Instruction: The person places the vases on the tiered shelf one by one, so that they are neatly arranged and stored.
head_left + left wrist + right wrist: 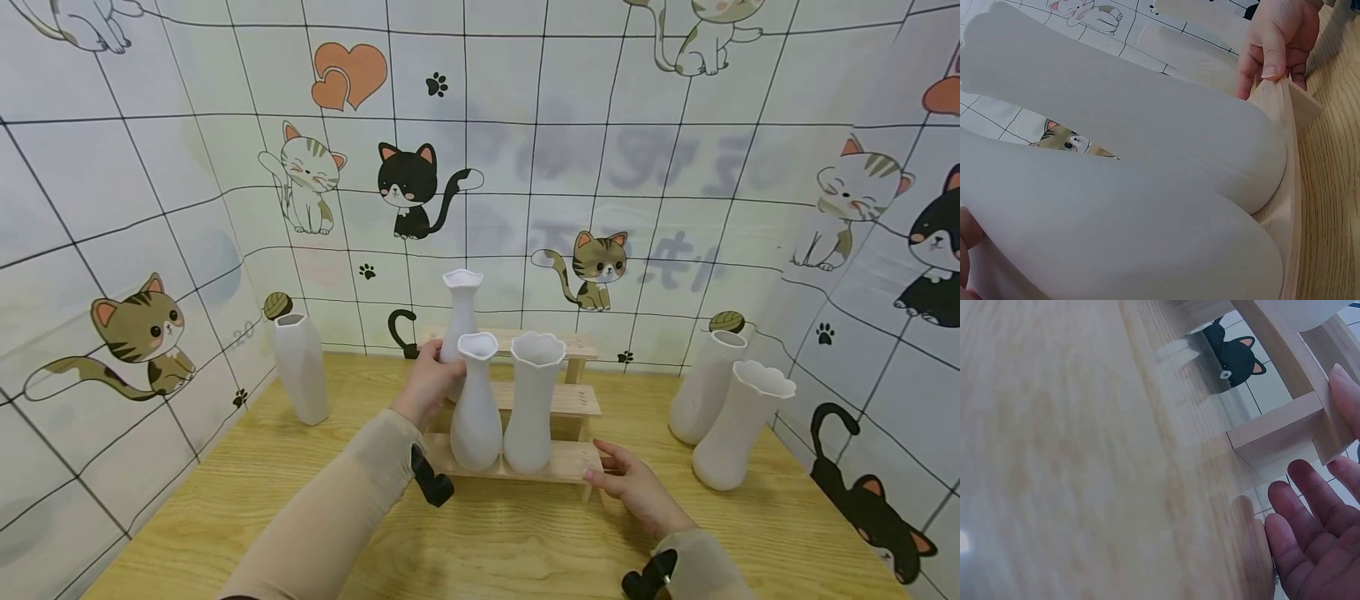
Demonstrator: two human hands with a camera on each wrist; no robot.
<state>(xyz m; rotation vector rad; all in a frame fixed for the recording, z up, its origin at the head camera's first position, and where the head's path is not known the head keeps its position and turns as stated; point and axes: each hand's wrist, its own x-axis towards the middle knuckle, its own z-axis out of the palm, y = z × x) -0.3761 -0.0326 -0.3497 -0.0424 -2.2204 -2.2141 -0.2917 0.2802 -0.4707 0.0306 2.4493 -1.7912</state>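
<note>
Currently left hand point(425, 387) curled round rear vase point(460, 312); right hand point(637, 490) pinches wooden stand point(568, 455) at right.

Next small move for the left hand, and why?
Probably settle the rear vase flat on the wooden stand before letting go. The left hand grips it, but its base is hidden behind the front-left vase, so seating can't be confirmed. The right hand pinches the stand's right end, which should help steady it.
</note>
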